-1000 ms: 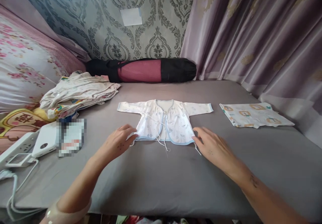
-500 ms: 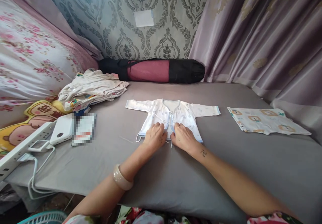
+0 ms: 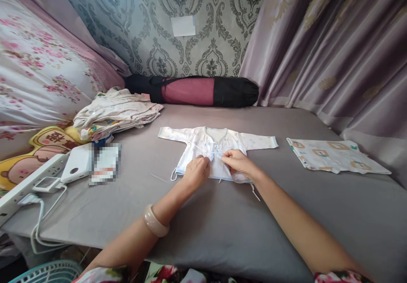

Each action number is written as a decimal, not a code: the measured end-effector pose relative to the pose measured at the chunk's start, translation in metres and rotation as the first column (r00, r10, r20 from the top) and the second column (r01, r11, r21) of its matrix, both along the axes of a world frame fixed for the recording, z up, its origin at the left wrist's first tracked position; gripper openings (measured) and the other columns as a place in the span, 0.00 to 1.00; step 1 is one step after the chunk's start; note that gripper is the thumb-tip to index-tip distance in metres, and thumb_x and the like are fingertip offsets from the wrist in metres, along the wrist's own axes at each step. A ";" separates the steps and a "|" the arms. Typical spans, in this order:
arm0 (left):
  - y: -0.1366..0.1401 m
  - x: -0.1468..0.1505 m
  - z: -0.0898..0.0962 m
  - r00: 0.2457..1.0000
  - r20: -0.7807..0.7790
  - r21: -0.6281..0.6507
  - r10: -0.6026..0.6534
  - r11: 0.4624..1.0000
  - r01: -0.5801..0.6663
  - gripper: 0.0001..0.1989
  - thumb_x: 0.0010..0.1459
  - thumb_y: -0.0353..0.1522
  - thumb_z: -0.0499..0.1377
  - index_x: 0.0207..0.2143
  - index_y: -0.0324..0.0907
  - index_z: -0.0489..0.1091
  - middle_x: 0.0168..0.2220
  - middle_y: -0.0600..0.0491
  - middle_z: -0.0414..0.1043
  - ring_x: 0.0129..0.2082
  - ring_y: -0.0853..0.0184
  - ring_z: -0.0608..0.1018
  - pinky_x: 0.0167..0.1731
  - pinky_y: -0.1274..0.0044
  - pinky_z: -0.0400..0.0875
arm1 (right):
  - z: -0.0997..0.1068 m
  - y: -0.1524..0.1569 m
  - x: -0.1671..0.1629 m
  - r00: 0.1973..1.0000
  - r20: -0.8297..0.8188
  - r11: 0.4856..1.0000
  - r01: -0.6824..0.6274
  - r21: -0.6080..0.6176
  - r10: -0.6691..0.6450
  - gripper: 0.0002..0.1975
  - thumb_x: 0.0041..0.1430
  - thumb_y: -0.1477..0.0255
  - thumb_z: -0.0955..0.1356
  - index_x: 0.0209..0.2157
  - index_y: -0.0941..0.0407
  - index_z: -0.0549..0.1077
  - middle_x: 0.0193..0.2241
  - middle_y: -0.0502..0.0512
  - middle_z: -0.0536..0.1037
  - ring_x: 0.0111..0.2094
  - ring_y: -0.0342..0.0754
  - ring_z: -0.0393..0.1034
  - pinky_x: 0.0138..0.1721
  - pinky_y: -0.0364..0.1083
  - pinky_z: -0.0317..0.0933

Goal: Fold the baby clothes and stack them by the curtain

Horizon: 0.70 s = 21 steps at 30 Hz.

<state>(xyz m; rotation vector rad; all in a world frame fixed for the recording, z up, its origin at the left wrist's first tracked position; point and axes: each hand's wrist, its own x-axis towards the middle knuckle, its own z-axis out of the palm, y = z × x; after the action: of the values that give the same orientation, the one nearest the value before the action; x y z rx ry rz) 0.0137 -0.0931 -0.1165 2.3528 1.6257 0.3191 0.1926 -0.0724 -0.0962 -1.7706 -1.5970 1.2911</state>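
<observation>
A small white baby top [image 3: 193, 147] with blue trim and a faint print lies spread on the grey sheet, sleeves stretched out to both sides. Thin white ties show at its front, and more hang below its hem. My left hand [image 3: 197, 173] is closed on the lower front edge, left of the middle; its fingertips are partly hidden. My right hand [image 3: 238, 163] pinches the front of the top near a tie on the right, slightly raised. Whether it grips only the tie or the cloth edge too, I cannot tell.
A folded printed cloth [image 3: 340, 156] lies right. At left are piled clothes [image 3: 117, 111], a white power bank [image 3: 76, 163], a blurred packet [image 3: 104, 164], a power strip [image 3: 34, 185] with cables and a yellow cushion [image 3: 25, 168]. A black and red roll bag [image 3: 190, 90] lies against the wall.
My right hand has moved up and slightly right from the hem, lifting the front edge. The lower right corner of the top is now bunched, with a tie hanging out. My left hand has barely moved.
</observation>
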 end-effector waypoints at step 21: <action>0.004 0.005 0.002 0.825 0.513 -0.337 0.238 0.939 -0.061 0.12 0.55 0.29 0.52 0.39 0.37 0.72 0.26 0.53 0.74 0.26 0.68 0.74 0.29 0.78 0.66 | -0.021 -0.011 -0.024 0.995 -0.078 0.984 -0.050 0.169 0.064 0.10 0.55 0.78 0.62 0.35 0.57 0.73 0.26 0.49 0.77 0.29 0.44 0.72 0.29 0.40 0.64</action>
<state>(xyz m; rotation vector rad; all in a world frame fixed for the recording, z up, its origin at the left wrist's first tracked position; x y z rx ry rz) 0.0184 -0.0890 -0.1150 1.6891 1.4459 0.6533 0.1688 -0.0831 -0.1167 -1.5609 -1.6682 1.2018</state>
